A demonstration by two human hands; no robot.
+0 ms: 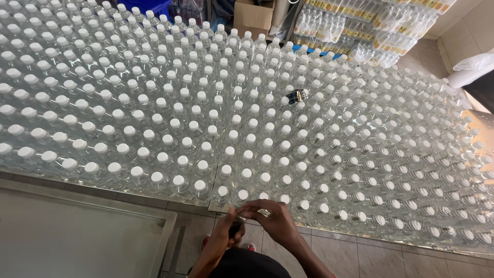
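Observation:
A huge field of clear plastic bottles [206, 118] with white caps stands upright in tight rows across the whole view. At the near edge both of my hands meet over the front row. My left hand [230, 229] is closed around a small dark object that I cannot identify. My right hand [272, 219] curls in from the right, its fingers pinching something small and pale by the left hand, just above a capped bottle [242, 195]. A small dark, shiny object [297, 96] lies on top of the caps farther back.
A grey metal surface with a glass panel [77, 231] lies at the lower left. Tiled floor [391, 260] shows below the bottles. Shrink-wrapped bottle packs [360, 25] and a cardboard box [252, 18] stand at the back, a white bag [471, 67] at the right.

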